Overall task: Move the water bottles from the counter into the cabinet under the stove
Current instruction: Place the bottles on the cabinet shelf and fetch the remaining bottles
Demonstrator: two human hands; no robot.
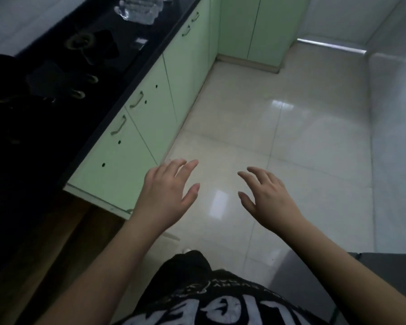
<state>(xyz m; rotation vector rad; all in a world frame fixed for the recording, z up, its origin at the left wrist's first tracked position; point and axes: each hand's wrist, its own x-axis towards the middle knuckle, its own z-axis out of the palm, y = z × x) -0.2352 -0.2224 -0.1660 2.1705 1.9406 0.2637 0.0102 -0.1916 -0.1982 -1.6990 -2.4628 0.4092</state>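
Observation:
A cluster of clear plastic water bottles [138,8] stands on the black counter [117,73] at the far top left, beyond the gas stove [80,55]. Below the counter runs a row of pale green cabinet doors [127,146] with metal handles, all closed as far as I can see. My left hand [167,193] hovers over the floor beside the nearest cabinet door, fingers spread and holding nothing. My right hand [265,195] is held out level with it, fingers loosely spread, also holding nothing.
A glossy beige tiled floor [279,137] spreads ahead. Tall green cupboards [256,26] close the far corner. A grey appliance or box [384,277] stands at the lower right. A brown wooden panel [56,242] lies at the lower left.

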